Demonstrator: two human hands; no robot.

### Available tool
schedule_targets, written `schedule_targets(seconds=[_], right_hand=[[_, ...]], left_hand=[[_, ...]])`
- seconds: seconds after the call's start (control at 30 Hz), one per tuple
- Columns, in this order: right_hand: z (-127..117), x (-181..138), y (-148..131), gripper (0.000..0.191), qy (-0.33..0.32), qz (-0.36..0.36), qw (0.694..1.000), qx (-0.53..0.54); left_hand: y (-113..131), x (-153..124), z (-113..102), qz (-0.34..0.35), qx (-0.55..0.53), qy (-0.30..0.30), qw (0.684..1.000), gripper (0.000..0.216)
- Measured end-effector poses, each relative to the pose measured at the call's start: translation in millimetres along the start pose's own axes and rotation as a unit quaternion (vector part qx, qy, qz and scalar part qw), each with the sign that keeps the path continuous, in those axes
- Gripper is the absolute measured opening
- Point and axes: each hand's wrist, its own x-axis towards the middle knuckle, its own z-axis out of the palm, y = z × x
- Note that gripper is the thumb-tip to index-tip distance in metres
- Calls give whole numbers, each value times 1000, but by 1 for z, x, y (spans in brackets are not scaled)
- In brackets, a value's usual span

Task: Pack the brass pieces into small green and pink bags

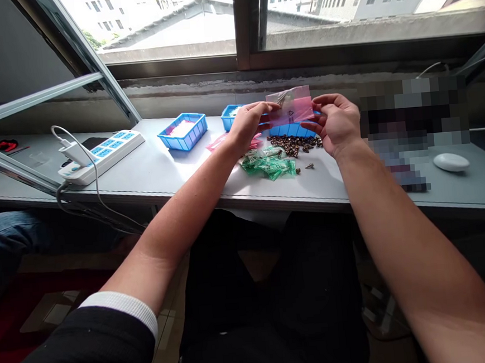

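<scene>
Left hand (249, 123) pinches pink bag (299, 105), raised presumably to clear the screws (293, 143); right hand (339, 123) at opposite edge, grip closure indeterminable.

The sleeve (83, 350) is black — its ribbed cuff (124, 304) white

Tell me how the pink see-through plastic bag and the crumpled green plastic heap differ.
The pink see-through plastic bag is raised in the left hand; the crumpled green plastic heap lies on the white table. The bag is spread fairly flat, the heap bunched and wrinkled. Both are thin plastic.
</scene>
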Motion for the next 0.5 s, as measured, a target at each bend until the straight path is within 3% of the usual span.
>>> schedule_targets(seconds=[0.23, 0.3, 0.5], right_hand=[[-3, -3, -5, 60, -53, 24, 998, -14], [0, -10, -9, 61, -69, 30, 997, -12], [9, -26, -15, 42, -169, 43, 984, -37]], left_hand=[[-14, 12, -6, 60, 36, 18, 997, 30], [-16, 14, -5, 46, 33, 12, 998, 34], [-11, 12, -3, 25, 18, -5, 1000, 67]])
